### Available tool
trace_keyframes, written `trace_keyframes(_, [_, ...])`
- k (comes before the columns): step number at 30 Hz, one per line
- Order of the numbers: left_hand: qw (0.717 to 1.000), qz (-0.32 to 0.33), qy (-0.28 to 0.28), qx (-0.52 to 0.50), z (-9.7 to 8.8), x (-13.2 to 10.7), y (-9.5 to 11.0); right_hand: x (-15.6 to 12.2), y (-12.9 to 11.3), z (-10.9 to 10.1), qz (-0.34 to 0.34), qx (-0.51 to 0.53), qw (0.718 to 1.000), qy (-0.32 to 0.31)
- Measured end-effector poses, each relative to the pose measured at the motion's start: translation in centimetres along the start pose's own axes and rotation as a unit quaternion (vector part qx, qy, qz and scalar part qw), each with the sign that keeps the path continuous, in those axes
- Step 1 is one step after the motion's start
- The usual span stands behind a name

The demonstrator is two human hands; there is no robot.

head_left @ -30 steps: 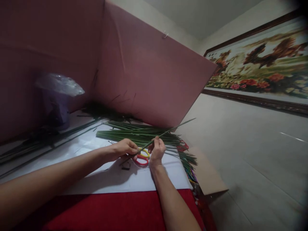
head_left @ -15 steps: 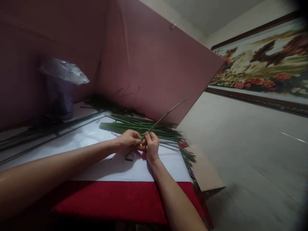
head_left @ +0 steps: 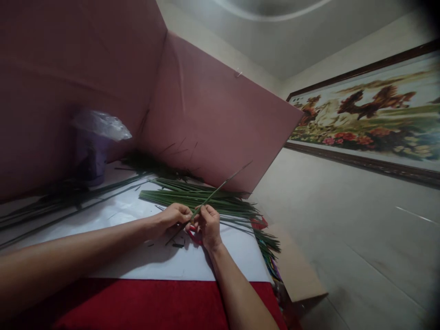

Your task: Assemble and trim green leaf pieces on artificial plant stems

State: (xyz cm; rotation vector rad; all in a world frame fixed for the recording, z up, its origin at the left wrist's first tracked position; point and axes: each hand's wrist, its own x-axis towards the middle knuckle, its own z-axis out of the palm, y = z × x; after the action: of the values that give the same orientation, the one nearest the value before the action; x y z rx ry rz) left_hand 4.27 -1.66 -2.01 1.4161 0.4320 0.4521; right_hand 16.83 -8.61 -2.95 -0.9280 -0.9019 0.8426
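Standing here, I see one green leaf strip [head_left: 216,191] being worked, held slantwise over the white sheet [head_left: 240,263], tip up and right. Left hand [head_left: 175,215]: thumb and fingers pinched tight on its lower part. Right hand [head_left: 209,224]: pinched on it just above, nearly touching the left. Exactly what the fingertips do to the strip: can't tell.

Red-handled scissors [head_left: 195,236] right by the right hand, blades hidden.

Progress, my read: some cutting done, since small dark scraps [head_left: 178,245] lie on the sheet below the hands. This strip looks unfinished, both hands on it. Left over: the big leaf bundle [head_left: 192,197] just beyond; can't tell if it's prepped or waiting. No finished piece that I can make out.
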Motion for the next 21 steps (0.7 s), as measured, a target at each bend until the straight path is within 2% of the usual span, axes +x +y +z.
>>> trace_keyframes(4, [0.999, 0.026, -0.015, -0.042, -0.4, -0.8, -0.2, -0.1, -0.1, 0.3, 0.007, 0.009, 1.000, -0.018])
trace_keyframes(8, [0.996, 0.053, -0.027, -0.062, -0.2, -1.6, 0.4, -0.2, -0.1, 0.5, -0.003, 0.013, 1.000, -0.020])
trace_keyframes(14, [0.995, 0.023, -0.006, -0.099, 0.1, -2.2, 0.9, -0.5, -0.6, 0.8, -0.016, 0.011, 0.999, -0.026])
trace_keyframes(21, [0.999, 0.038, -0.003, -0.002, 0.1, -2.4, 1.2, -0.9, -1.0, 1.0, -0.006, 0.011, 0.999, -0.037])
